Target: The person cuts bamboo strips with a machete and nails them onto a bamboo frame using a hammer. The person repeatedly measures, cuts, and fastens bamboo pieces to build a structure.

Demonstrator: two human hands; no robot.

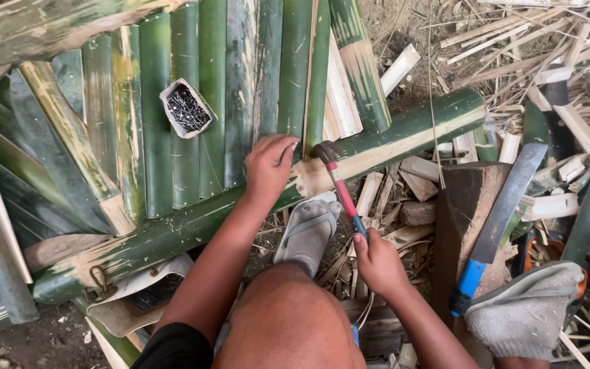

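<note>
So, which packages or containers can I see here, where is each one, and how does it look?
Small open box: lies on the green bamboo slats, upper left; pale, worn card, filled with dark nails.
Torn pale wrapper: on the ground under the long bamboo pole, lower left; crumpled, with dark small pieces inside.
No signs or screens.

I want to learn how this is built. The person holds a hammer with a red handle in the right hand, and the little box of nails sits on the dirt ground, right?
Not quite. The right hand does hold the hammer with a red handle, but the little box of nails sits on the green bamboo slats, not on the dirt. The head view shows it.
</note>
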